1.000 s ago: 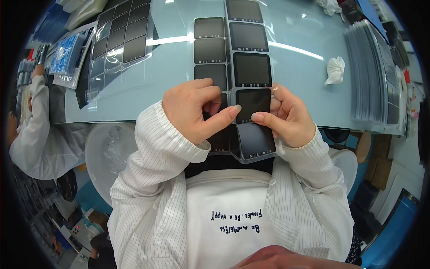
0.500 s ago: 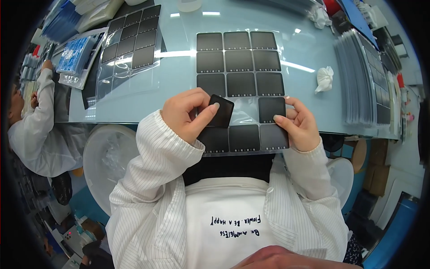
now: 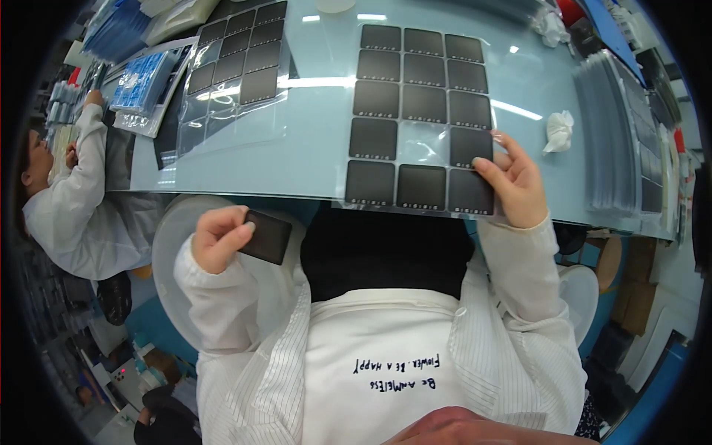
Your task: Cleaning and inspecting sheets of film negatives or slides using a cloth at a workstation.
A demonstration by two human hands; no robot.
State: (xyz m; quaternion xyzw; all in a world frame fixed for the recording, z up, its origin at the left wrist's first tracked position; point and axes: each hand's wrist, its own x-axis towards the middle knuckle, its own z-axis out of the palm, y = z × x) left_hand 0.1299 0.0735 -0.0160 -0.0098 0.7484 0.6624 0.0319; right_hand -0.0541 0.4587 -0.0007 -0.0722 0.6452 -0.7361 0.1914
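Your left hand (image 3: 220,239), its grip pinching a dark panel (image 3: 268,237), had moved lower-left of the sheet (image 3: 424,123), leaving one cell (image 3: 424,148) bare; your right hand (image 3: 521,187) pinched the sheet's right edge.

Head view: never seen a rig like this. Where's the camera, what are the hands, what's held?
No machine here: these are a person's own bare hands. The camera is a wide fisheye worn on the head, looking down, so straight edges bend near the rim.

The left hand pinches a dark flat piece clear of the table. The right hand grips the right edge of a clear pocket sheet, filled with similar dark pieces except for one middle pocket.

Also on the table are a second, partly filled sheet, a crumpled white tissue and, at right, a stack of clear sheets.
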